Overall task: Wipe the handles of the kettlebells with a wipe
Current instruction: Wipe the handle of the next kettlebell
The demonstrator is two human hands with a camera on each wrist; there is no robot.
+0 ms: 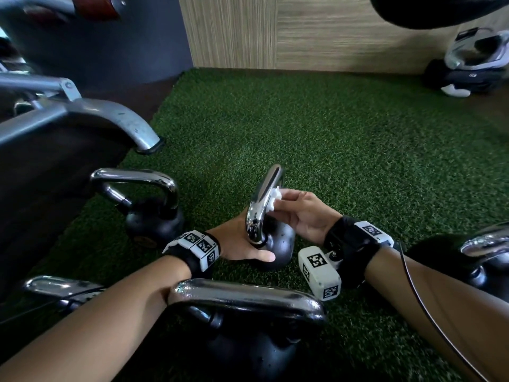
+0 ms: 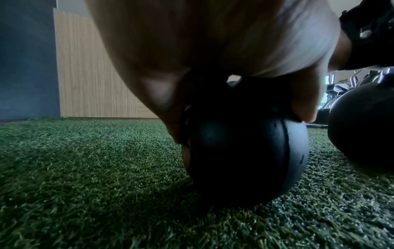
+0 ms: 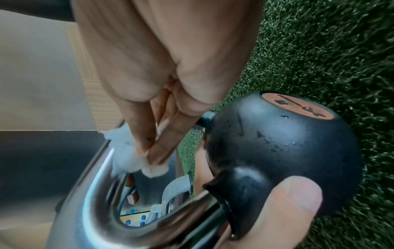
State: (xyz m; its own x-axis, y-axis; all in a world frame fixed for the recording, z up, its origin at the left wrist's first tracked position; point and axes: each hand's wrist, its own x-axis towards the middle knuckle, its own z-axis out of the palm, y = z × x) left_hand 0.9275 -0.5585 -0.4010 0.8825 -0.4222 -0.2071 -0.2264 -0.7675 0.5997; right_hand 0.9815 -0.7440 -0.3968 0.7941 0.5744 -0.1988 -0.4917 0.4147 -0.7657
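A small black kettlebell (image 1: 279, 244) with a chrome handle (image 1: 263, 205) stands tilted on green turf at the centre of the head view. My left hand (image 1: 239, 248) grips its ball from the left, thumb across the front. My right hand (image 1: 289, 206) pinches a crumpled white wipe (image 1: 273, 199) against the handle's right side. In the right wrist view the wipe (image 3: 130, 156) lies on the chrome curve (image 3: 93, 198) under my fingertips (image 3: 149, 143), beside the ball (image 3: 287, 143) and my left thumb (image 3: 287, 210). The left wrist view shows fingers (image 2: 170, 121) wrapped round the ball (image 2: 245, 151).
More chrome-handled kettlebells stand around: one at left (image 1: 148, 205), one close in front (image 1: 248, 304), one low left (image 1: 63, 288), one at right (image 1: 482, 249). A grey machine leg (image 1: 115, 119) reaches in from the left. A wood-panel wall (image 1: 330, 31) backs the turf (image 1: 358, 147).
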